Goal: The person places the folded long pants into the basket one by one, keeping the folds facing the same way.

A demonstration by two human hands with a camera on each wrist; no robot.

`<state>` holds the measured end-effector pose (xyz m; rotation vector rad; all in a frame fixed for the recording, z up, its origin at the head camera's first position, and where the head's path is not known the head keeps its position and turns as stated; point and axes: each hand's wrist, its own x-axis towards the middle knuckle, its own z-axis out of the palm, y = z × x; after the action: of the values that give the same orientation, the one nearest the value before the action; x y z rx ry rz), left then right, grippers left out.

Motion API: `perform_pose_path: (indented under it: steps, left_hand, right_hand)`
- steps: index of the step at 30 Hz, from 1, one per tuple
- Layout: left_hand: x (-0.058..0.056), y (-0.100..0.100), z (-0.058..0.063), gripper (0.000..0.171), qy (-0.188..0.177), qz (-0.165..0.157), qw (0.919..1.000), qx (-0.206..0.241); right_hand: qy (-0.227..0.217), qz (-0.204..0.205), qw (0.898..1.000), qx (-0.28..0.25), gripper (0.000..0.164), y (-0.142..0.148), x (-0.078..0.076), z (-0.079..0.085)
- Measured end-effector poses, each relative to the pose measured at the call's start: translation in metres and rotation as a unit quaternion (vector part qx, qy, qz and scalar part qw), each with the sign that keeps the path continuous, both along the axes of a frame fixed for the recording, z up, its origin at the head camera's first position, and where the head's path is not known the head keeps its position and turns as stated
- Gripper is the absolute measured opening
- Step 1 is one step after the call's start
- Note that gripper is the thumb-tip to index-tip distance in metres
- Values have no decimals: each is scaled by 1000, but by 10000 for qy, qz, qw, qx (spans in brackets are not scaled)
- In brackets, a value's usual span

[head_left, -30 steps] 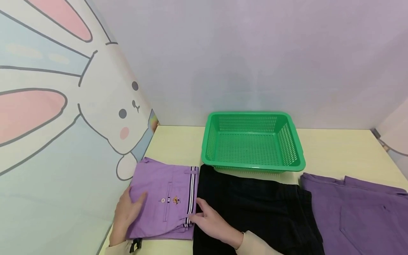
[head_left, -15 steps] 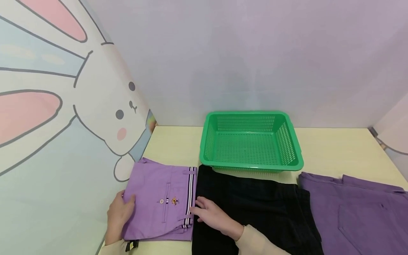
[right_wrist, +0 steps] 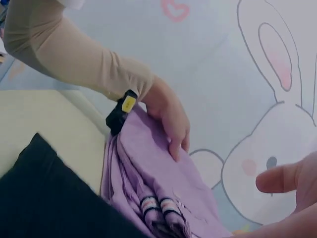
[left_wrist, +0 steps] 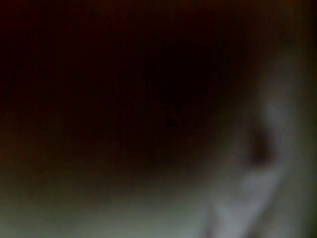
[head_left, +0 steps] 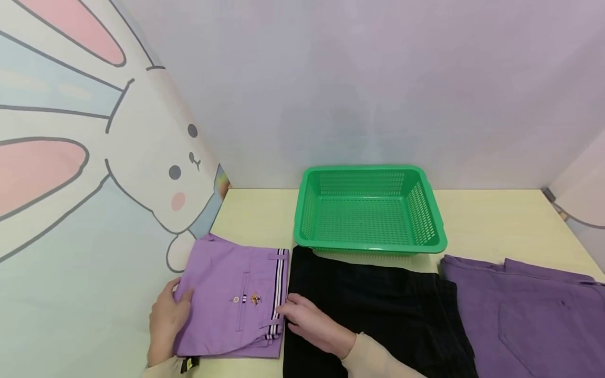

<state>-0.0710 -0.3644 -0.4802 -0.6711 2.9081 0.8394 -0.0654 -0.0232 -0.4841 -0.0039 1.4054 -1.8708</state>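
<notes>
Folded light purple trousers (head_left: 217, 299) lie at the left of the table, with a striped waistband, a button and a small embroidered emblem. My left hand (head_left: 167, 317) rests at their left edge, thumb on the cloth; its other fingers are partly hidden there. At the waistband side, my right hand (head_left: 316, 325) touches the edge with its fingertips, its fingers fairly straight. The right wrist view shows the left hand (right_wrist: 168, 114) on the trousers (right_wrist: 158, 148) and the right thumb (right_wrist: 277, 179) held away. The left wrist view is dark and blurred.
Black trousers (head_left: 368, 310) lie under my right forearm, close beside the light purple ones. Darker purple trousers (head_left: 534, 320) lie further right. A green plastic basket (head_left: 371, 247) stands behind them on the pale table (head_left: 491, 220). A rabbit-printed wall (head_left: 142, 173) borders the left side.
My left hand has slid left across the light purple cloth to its edge, and that left side now reaches further out. My right hand stays by the waistband. The head view has shifted slightly.
</notes>
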Motion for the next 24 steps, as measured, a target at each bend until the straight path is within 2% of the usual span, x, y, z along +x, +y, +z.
perform_pose_path:
  steps: [4,8,11,15,18,21,24]
  left_hand:
    - [1,0,1,62,-16,21,10000,31]
    - [3,-2,0,61,6,18,10000,46]
    - [1,-3,-1,61,27,-65,10000,-7]
    - [-1,-4,-3,62,-57,-143,9999,-43]
    - [1,-5,-4,63,-166,-178,9997,-16]
    - [1,-6,-5,63,-214,-258,9994,-8]
    - [0,-4,-5,62,-182,-301,9994,19]
  right_hand:
    - [381,-121,9992,20,72,-13,4,3]
    - [542,-247,9981,167,72,-16,2,2]
    - [279,-586,9978,105,76,-13,-4,-2]
    - [-241,-808,9962,-205,52,-11,-10,-10]
    - [-405,-621,9971,-197,25,-11,-11,-16]
    - [-147,-369,9991,167,23,-12,-10,-19]
    - [422,-71,9973,596,30,-13,-7,-21]
